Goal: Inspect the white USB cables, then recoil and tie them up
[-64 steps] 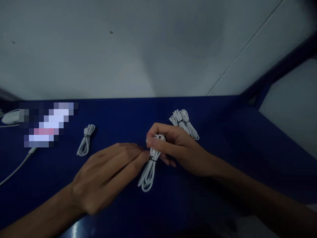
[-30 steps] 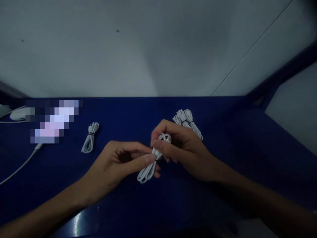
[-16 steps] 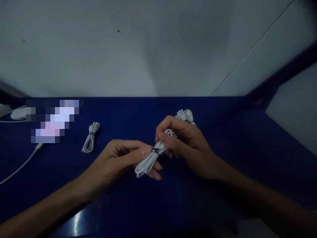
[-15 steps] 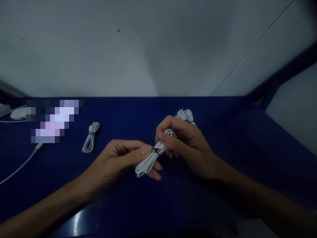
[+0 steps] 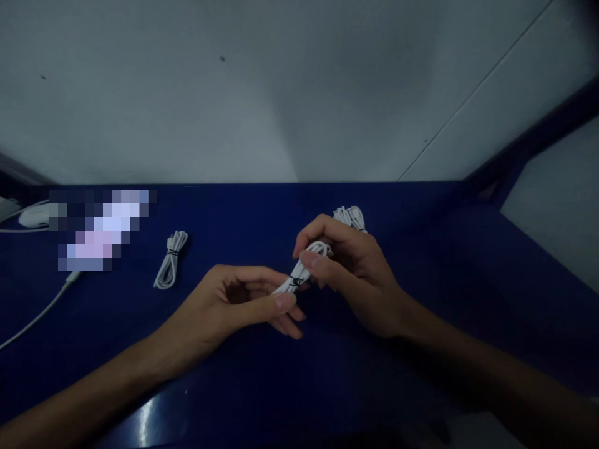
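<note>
Between my hands is a coiled white cable (image 5: 298, 272), bound round its middle with a thin black tie. My left hand (image 5: 248, 299) grips its lower end, the thumb lying across the loops and hiding most of them. At the upper end, my right hand (image 5: 349, 268) pinches the coil between thumb and forefinger. A second bundled white cable (image 5: 169, 260) lies on the blue table to the left of my hands. Behind my right hand, more white cable bundles (image 5: 352, 216) rest on the table, partly covered by its knuckles.
The blue table (image 5: 234, 231) meets a pale wall (image 5: 196, 112) at the back. At the left, a bright blurred-out object (image 5: 115, 224) has a white cord (image 5: 40, 318) running from it. A white rounded item (image 5: 35, 215) sits beside it, partly blurred.
My left thumb has shifted down from near the tie onto the lower loops, now covering them. The coil has turned slightly in my hands; my right hand has barely moved.
</note>
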The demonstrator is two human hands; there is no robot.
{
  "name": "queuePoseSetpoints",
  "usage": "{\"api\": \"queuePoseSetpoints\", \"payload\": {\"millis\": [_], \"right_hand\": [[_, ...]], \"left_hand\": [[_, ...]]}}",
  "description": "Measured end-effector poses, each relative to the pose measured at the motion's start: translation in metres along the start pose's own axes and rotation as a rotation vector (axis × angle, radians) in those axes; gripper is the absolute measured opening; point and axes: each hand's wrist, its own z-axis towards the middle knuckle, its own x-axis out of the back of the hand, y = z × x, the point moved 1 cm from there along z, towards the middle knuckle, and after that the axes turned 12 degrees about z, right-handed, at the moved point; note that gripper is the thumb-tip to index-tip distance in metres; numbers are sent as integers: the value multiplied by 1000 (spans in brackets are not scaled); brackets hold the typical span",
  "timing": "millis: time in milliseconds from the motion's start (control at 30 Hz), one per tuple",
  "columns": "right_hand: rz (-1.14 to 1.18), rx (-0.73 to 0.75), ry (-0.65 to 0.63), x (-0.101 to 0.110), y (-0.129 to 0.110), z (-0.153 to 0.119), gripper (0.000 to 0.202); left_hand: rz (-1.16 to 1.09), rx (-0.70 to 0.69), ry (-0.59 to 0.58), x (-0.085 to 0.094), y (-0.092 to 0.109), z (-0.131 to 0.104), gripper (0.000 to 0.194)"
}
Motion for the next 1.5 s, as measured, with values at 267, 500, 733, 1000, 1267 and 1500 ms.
{"api": "queuePoseSetpoints", "payload": {"millis": [267,500,733,1000,1267,1500], "right_hand": [[52,-61,19,-1,3,1,7],[51,-74,11,0,3,3,3],[-40,-128,-39,3,2,5,18],[-149,-123,50,3,2,5,20],[-192,-91,73,4,2,6,19],[-173,-128,79,7,4,7,17]], "left_hand": [[21,53,-22,-1,2,1,20],[80,52,-7,-3,2,0,21],[122,64,57,-3,0,0,21],[186,97,19,0,-3,2,25],[181,57,63,5,-9,4,24],[150,-27,303,10,-8,4,30]]}}
